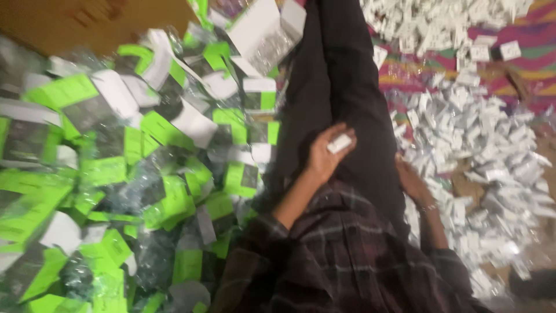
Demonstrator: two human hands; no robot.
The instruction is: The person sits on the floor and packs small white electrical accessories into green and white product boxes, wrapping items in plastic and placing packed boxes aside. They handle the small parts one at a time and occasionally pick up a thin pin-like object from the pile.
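A big heap of green, white and black flat boxes [127, 174], many in clear wrap, covers the floor on the person's left side. On the other side lies a wide spread of small white packets [492, 156], spilling over a striped cloth [533, 52] of pink, green and yellow, with more of them piled at the top. Between the two heaps the person sits with legs in dark trousers [341, 87] stretched out, a dark plaid shirt [347, 261] on the body. The left hand [327, 153] rests on the thigh, fingers curled loosely round a small white piece [340, 143], which sits in the palm against the trouser leg. The right hand [412, 181] is down beside the other thigh, at the edge of the white packets and touching or almost touching them; the picture is blurred and I cannot tell whether it grips anything.
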